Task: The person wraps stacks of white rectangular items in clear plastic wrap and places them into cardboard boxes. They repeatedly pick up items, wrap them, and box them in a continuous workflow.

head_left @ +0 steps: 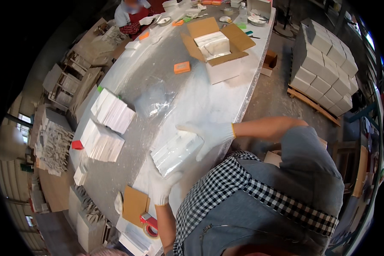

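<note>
A plastic-wrapped stack of white tiles (177,152) lies at the table's near edge, between my gloved hands. My left hand (161,186) grips its left end, thumb and fingers spread around the corner. On the opposite end, my right hand (210,134) has its fingers along the far side and its thumb on the near side. The film is shiny and wrinkled over the tiles. Just beyond lies a loose clear plastic sheet (153,101). To the left stand two unwrapped stacks of white marbled tiles, a farther stack (113,112) and a nearer stack (101,141).
An open cardboard box (224,73) holding tiles stands farther along the table, near an orange block (182,67). A red tape dispenser (149,225) sits by brown cardboard (135,205) at lower left. Stacked white boxes (322,70) fill a pallet at right. Another person (132,19) works across the table.
</note>
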Motion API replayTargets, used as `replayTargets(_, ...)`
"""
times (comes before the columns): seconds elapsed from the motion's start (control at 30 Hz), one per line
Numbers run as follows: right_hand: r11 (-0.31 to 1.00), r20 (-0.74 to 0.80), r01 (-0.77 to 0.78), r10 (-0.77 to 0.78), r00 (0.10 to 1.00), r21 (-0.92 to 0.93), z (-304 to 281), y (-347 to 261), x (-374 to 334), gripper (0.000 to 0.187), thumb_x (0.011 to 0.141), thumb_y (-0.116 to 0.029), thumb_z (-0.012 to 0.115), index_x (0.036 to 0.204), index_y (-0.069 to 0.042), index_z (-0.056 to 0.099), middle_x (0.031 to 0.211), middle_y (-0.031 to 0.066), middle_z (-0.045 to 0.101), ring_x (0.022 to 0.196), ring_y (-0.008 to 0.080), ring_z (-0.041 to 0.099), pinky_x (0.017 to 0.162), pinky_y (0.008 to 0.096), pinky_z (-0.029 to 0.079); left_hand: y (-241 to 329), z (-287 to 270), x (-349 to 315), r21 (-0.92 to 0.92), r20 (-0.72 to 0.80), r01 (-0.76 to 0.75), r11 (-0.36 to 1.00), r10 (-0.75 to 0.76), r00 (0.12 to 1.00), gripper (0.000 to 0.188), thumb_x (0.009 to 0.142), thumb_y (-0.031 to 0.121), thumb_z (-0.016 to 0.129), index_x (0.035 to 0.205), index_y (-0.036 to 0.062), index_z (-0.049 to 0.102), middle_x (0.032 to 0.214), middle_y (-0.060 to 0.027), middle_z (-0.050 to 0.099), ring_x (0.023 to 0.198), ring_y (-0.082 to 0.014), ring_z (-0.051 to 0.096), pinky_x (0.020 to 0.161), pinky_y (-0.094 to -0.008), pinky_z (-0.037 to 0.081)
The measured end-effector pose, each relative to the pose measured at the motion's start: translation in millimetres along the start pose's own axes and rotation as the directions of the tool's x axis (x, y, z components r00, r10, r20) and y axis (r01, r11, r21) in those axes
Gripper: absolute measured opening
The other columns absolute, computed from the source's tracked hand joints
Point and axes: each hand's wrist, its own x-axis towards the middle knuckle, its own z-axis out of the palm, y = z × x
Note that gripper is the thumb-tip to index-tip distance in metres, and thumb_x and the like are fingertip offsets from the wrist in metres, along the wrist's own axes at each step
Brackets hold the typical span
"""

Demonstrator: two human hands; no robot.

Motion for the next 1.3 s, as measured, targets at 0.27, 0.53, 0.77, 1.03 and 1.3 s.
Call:
replayTargets(0.27, 0.972, -0.230, -0.012, -0.044, 0.972, -0.235, -188.3, -2.4, -32.8, 0.119, 0.065, -0.039, 0.096, 0.161, -0.005, 0.034, 0.151, 0.0253, 0.053, 0.134, 0.0337, 0.058, 0.113, 0.0434, 0.048, 112.7, 88.7, 150.2, -0.288, 0.184, -0.169, 0.943, 0.228, 0.956, 0.147, 0.054, 0.038, 0.103, 0.162, -0.0065, 0.014, 0.152, -0.0227, 0.047, 0.140, -0.0309, 0.050, 0.116, -0.0415, 0.042)
replayTargets(0.53, 0.964, -0.308, -0.251, 0.267, 0.913, 0.090, -355.5, 36.4, -44.6, 0.116, 0.065, -0.034, 0.095, 0.161, -0.004, 0.037, 0.153, 0.0170, 0.052, 0.140, 0.0259, 0.051, 0.117, 0.0373, 0.042, 183.6, 177.4, 330.5, -0.046, 0.373, -0.334, 0.942, 0.326, 0.869, 0.117, 0.058, 0.032, 0.098, 0.151, -0.0042, 0.038, 0.142, -0.0195, 0.056, 0.135, -0.0273, 0.053, 0.114, -0.0386, 0.042)
replayTargets(0.77, 0.944, -0.352, -0.329, 0.299, 0.887, -0.026, -405.8, 132.4, -38.3, 0.111, 0.069, -0.034, 0.091, 0.161, -0.003, 0.037, 0.156, 0.0161, 0.050, 0.141, 0.0255, 0.051, 0.117, 0.0354, 0.040, 159.2, 224.1, 430.6, 0.056, 0.520, -0.275, 0.960, 0.207, 0.828, 0.111, 0.056, 0.039, 0.095, 0.146, -0.0029, 0.044, 0.139, -0.0230, 0.058, 0.131, -0.0332, 0.056, 0.112, -0.0400, 0.043)
replayTargets(1.03, 0.923, -0.315, -0.345, 0.280, 0.907, -0.171, -388.4, 162.9, -31.1, 0.109, 0.068, -0.033, 0.092, 0.159, -0.004, 0.040, 0.160, 0.0184, 0.046, 0.145, 0.0299, 0.047, 0.120, 0.0377, 0.038, 125.5, 226.7, 439.6, 0.366, 0.554, -0.341, 0.866, 0.091, 0.827, 0.111, 0.054, 0.042, 0.092, 0.144, -0.0018, 0.046, 0.133, -0.0277, 0.057, 0.128, -0.0408, 0.055, 0.110, -0.0449, 0.046)
replayTargets(1.3, 0.895, -0.322, -0.394, 0.318, 0.892, -0.207, -379.6, 157.7, -19.8, 0.109, 0.067, -0.038, 0.093, 0.159, -0.011, 0.042, 0.158, 0.0200, 0.046, 0.145, 0.0368, 0.045, 0.121, 0.0424, 0.037, 120.2, 220.8, 440.5, 0.299, 0.510, -0.277, 0.913, 0.093, 0.855, 0.108, 0.051, 0.037, 0.092, 0.142, 0.0019, 0.047, 0.129, -0.0266, 0.055, 0.127, -0.0412, 0.052, 0.107, -0.0473, 0.046)
